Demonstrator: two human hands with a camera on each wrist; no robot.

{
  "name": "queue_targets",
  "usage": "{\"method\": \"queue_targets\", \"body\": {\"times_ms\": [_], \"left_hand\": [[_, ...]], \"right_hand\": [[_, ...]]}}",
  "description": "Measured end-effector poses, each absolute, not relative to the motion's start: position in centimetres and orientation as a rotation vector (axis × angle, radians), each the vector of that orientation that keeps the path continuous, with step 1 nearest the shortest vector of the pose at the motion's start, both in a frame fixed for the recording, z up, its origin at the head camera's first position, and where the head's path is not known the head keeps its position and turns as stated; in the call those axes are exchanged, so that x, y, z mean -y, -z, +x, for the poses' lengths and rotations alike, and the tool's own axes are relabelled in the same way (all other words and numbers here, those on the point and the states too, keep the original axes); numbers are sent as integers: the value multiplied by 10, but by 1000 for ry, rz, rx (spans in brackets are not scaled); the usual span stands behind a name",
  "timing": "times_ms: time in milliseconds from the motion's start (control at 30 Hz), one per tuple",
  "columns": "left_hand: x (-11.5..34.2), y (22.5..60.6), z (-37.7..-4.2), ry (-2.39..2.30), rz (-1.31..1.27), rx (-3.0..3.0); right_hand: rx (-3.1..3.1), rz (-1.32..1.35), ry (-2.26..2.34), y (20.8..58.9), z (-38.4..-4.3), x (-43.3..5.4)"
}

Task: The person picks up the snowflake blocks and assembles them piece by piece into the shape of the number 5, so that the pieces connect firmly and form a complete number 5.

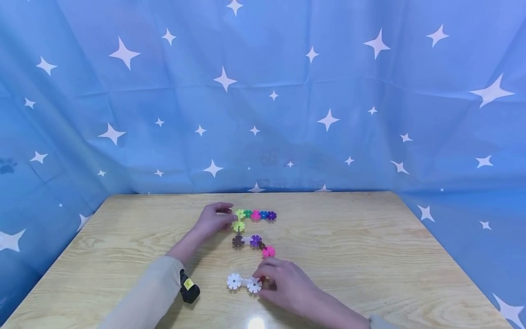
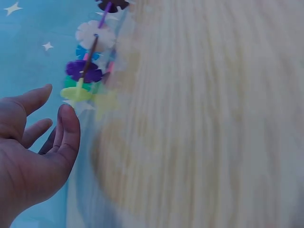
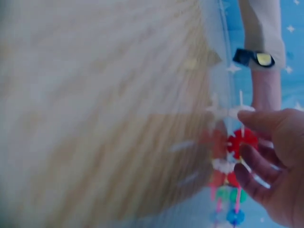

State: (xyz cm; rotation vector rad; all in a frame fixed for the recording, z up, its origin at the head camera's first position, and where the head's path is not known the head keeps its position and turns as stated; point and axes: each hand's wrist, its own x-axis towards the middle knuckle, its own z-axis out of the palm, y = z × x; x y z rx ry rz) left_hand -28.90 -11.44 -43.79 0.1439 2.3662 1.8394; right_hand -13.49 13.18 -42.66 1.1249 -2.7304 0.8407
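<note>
A chain of colourful plastic snowflake discs (image 1: 256,215) lies in a bent line on the wooden table. Its top row runs from yellow-green to purple; below come brown, purple and pink discs, then white discs (image 1: 234,281) at the near end. My left hand (image 1: 215,220) is beside the yellow-green discs (image 1: 239,226), its fingers loosely bent and spread in the left wrist view, nothing visibly between them. Thumb and fingers of my right hand (image 1: 287,284) grip the chain's near end, around a white disc and a red disc (image 3: 242,141). This hand hides part of the chain.
The light wooden table (image 1: 370,256) reaches back to a blue curtain (image 1: 279,114) with white stars. A black strap device with a yellow label (image 1: 189,285) sits at the left forearm, close to the tabletop.
</note>
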Motion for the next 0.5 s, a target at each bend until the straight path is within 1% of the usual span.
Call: {"method": "queue_targets", "body": {"times_ms": [167, 333, 433, 500], "left_hand": [[130, 428, -277, -1841, 185, -2375], [141, 411, -257, -1796, 276, -2447], [148, 404, -247, -1766, 305, -2503], [154, 401, -241, -1740, 321, -2547]], "right_hand": [[2709, 1110, -987, 424, -136, -145], [2775, 964, -1027, 417, -139, -162], [2718, 922, -955, 414, -144, -171], [2657, 922, -823, 413, -148, -177]]}}
